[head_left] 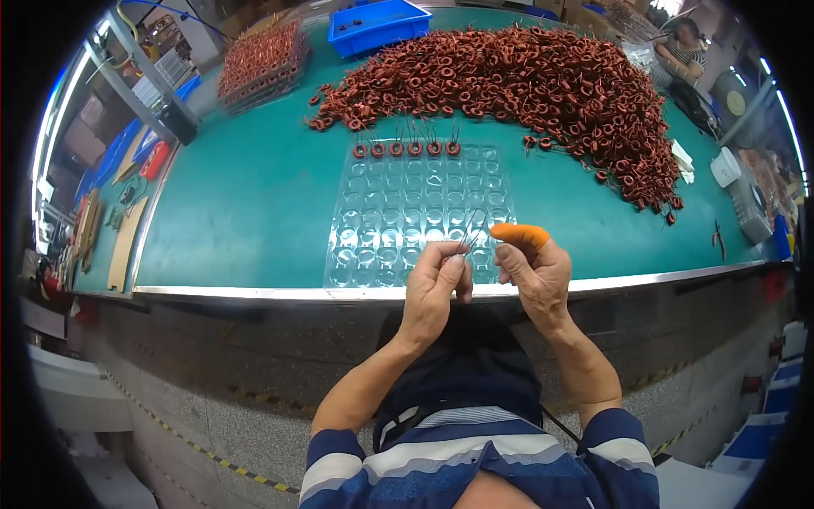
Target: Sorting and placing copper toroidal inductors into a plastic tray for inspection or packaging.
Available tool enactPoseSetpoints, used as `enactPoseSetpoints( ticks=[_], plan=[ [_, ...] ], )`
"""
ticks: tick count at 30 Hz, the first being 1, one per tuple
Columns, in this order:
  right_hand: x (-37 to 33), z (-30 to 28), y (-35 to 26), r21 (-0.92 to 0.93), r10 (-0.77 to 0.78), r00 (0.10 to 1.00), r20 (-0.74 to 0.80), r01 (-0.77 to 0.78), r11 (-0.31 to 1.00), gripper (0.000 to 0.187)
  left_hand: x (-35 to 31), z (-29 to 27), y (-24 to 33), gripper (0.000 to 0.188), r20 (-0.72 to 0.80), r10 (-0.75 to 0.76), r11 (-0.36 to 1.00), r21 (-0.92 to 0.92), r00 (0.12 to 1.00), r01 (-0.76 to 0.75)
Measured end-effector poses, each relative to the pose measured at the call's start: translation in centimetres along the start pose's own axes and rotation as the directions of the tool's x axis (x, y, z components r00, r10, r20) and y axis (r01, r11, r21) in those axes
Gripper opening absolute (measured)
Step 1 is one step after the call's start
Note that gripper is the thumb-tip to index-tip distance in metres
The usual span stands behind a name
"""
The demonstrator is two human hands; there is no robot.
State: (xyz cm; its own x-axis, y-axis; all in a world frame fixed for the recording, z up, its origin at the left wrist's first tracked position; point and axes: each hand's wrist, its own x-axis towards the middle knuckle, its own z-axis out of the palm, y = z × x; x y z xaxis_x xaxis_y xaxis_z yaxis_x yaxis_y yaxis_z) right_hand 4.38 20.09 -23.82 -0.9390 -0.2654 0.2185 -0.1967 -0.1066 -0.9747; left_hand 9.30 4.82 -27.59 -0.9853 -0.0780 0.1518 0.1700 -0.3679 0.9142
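My left hand is closed on a small red-brown ring coil, which is mostly hidden by the fingers. The coil's thin wire leads stick up toward the right. Just beside them is my right hand, with an orange finger cot on the stretched index finger. Its thumb is apart from that finger, and I see nothing held there. Beneath and beyond both hands lies a clear plastic tray with round pockets. Several coils stand in its far row, leads pointing up.
A large heap of loose ring coils covers the far middle and right of the green table. Behind it sits a blue bin. Stacked filled trays stand far left. Pliers lie at right; another person sits far right.
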Motion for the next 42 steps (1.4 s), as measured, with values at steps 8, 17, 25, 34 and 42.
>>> enactPoseSetpoints(
  ticks=[8, 17, 25, 34, 42],
  plan=[
    [0.0, 1.2, 0.4, -0.289, -0.223, 0.972, 0.074, 0.235, 0.928, 0.038, -0.8, 0.1, -0.1, 0.021, -0.014, 0.078, 0.980, 0.186, 0.997, -0.074],
    [3.1, 1.2, -0.4, -0.298, -0.275, 0.941, 0.197, 0.324, 0.898, 0.021, 0.6, -0.2, 0.8, 0.030, 0.017, 0.380, 0.738, 0.597, 0.925, -0.315],
    [19.6, -1.5, 3.2, -0.489, -0.325, 0.928, 0.180, 0.371, 0.790, 0.014, 1.5, -1.2, 0.3, 0.032, 0.205, 0.333, 0.364, 0.872, 0.920, -0.326],
    [22.3, -3.2, 7.0, -0.660, -0.372, 0.837, 0.402, 0.546, 0.516, 0.041, 2.0, -1.6, 1.5, 0.058, 0.458, 0.132, 0.291, 0.830, 0.879, -0.476],
    [22.4, -11.0, 6.0, -0.795, -0.236, 0.805, 0.544, 0.585, 0.162, 0.042, 1.8, -1.6, 1.2, 0.059, 0.487, 0.090, 0.172, 0.852, 0.869, -0.495]
  ],
)
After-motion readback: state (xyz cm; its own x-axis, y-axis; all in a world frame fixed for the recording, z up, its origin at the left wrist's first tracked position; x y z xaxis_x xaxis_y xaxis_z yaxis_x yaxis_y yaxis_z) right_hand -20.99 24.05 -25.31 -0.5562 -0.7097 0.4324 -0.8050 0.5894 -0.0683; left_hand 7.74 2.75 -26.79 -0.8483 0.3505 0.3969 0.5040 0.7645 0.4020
